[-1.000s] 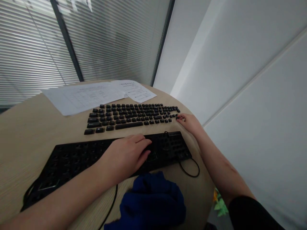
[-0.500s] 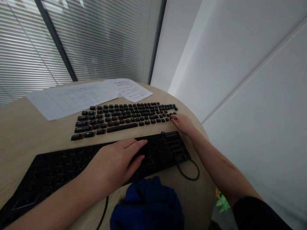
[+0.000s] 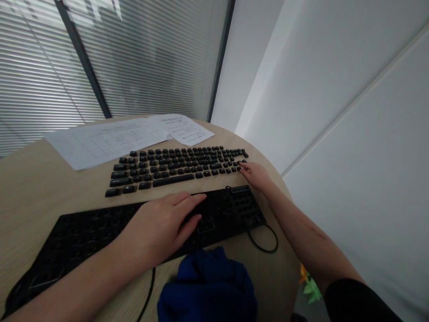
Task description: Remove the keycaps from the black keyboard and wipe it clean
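Observation:
My left hand [image 3: 161, 226] rests across a black keyboard body [image 3: 221, 208] with its keycaps off over most of its length. Its fingers are stretched out, pointing right, and hold nothing. Beyond the body, black keycaps [image 3: 172, 180] are laid out in rows on the table in keyboard order, the long space bar among them. At the right end of these rows is my right hand [image 3: 256, 175], thumb and index finger pinched together on a small keycap [image 3: 239, 168], which the fingertips partly cover.
Printed paper sheets [image 3: 134, 136] lie behind the keycaps on the round wooden table [image 3: 30, 179]. A bunched blue cloth [image 3: 208, 286] is at the near edge. One black cable [image 3: 147, 295] runs beside it; another cable loop [image 3: 268, 249] sits right. A white wall [image 3: 351, 89] borders the right.
The view has shifted slightly, so the keyboard's left end, the keycaps and the papers appear a little further right. Both hands keep nearly the same place and pose.

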Available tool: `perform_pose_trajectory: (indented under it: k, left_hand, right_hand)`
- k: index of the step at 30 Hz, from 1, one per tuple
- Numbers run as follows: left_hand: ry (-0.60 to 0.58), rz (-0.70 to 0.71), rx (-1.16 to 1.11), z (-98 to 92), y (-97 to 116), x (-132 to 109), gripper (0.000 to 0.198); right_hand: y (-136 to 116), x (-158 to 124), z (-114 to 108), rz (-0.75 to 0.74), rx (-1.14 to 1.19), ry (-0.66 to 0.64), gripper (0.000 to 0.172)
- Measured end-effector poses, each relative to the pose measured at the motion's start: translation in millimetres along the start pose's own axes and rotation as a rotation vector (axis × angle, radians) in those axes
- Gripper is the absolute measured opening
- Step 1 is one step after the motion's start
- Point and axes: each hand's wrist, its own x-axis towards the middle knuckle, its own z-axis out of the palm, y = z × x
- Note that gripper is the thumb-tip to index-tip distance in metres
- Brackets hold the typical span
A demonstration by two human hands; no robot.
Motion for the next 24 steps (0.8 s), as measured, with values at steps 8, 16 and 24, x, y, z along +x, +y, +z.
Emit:
perform_pose_trajectory:
  k: [8,16,24]
  left_hand:
    - [-0.038,-0.004,0.018,3.7,-11.2,3.5,0.037]
    - [-0.171,0.047,0.01,7.3,-10.4,3.7,0.028]
    - [-0.241,0.046,0.016,20.3,-9.9,-2.2,0.042]
  right_hand:
    - [4.2,-5.1,-20.1,0.018,0.151,0.273,0.049]
    - [-3.3,-52.4,-66.4,0.277,0.984,0.462,0.073]
    - [-25.1,-132.0,-60.8,0.369,1.461,0.206,0.05]
